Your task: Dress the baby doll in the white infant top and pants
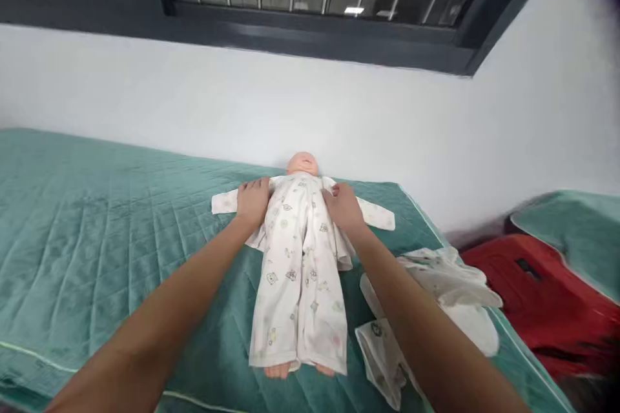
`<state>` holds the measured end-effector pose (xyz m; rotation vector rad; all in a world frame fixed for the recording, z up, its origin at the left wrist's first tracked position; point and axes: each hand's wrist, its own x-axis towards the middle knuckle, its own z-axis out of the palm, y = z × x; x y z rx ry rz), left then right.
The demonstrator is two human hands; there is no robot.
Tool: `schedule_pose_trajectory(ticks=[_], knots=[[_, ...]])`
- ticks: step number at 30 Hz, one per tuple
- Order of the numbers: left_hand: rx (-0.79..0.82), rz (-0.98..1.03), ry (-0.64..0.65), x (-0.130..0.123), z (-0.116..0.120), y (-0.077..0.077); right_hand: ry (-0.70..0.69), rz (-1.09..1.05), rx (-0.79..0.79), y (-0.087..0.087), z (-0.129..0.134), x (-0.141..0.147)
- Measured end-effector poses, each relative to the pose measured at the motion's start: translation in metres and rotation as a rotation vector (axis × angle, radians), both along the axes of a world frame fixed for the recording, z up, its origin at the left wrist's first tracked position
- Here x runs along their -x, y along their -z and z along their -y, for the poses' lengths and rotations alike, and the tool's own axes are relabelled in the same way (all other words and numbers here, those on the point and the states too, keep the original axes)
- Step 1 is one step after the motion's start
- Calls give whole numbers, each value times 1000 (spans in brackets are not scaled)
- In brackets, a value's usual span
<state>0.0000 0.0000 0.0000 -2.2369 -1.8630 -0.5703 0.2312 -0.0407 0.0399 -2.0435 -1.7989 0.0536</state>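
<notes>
A baby doll (303, 163) lies on its back, dressed in a white printed long-sleeved shirt (380, 214) with the arms spread out. White printed baby pants (285, 284) reach up its front to near the neck; the feet (277, 371) show below the cuffs. My left hand (254, 201) is closed over the shirt at the sleeve's inner end, its thumb side by the pants. On the other side, my right hand (343, 206) pinches cloth at the upper edge of the pants. Its fingertips are partly hidden.
Several white baby garments (450, 284) lie loosely piled beyond my right forearm. A green quilted cover (121, 239) lies under the doll, against a white wall (232, 103). Beyond the right edge is a red bag-like object (533, 290). A dark-framed barred window (314, 39) is above.
</notes>
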Motion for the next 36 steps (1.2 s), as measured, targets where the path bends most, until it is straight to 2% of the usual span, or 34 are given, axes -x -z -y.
schedule_pose_trajectory(ticks=[3,6,10,15,18,21,23,26,30,36], knots=[[9,13,-11,3,-3,-10,-25,39,24,-8,-14,5],[24,46,-61,12,-6,-14,-48,100,44,-12,-20,3],[31,110,-123,27,-6,-5,-64,204,84,-10,-16,-25],[9,188,-137,35,-2,10,22,283,98,-5,-6,-78],[9,219,-139,35,-3,12,42,310,61,-3,-4,-84],[0,226,-118,36,-5,13,-44,372,-37,0,-6,-65],[-18,220,-98,36,-5,15,-179,426,-80,4,-8,-49],[-41,198,-82,36,-5,18,-351,479,-36,15,-13,-38],[-40,148,-61,34,-3,19,-348,472,45,24,-28,-58],[-48,140,-90,33,-1,16,-344,392,235,21,-43,-101]])
